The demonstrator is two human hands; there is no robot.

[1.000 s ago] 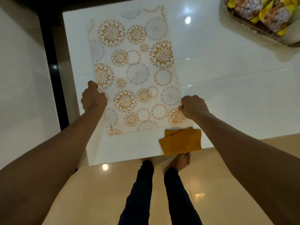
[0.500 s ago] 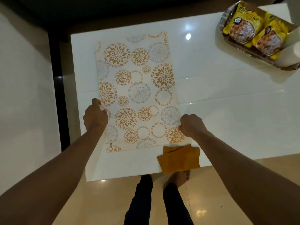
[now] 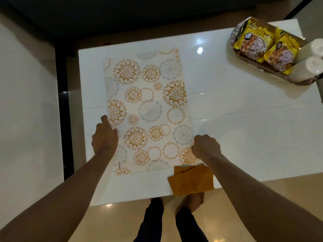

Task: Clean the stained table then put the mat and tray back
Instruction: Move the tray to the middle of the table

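Dim, warm light; ceiling-lamp glare on the glossy table (image 3: 244,137), edges bowed.

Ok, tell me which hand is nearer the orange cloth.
Right. The right hand pinches the mat's edge just above the orange cloth; the left hand holds the opposite edge, farther away.

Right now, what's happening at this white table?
A person is laying a patterned mat flat on the white table. The left hand holds the mat's left edge and the right hand grips its right edge near the front corner. A folded orange cloth lies at the table's front edge. The tray of snack packets sits off at the far right corner, not yet on the mat.
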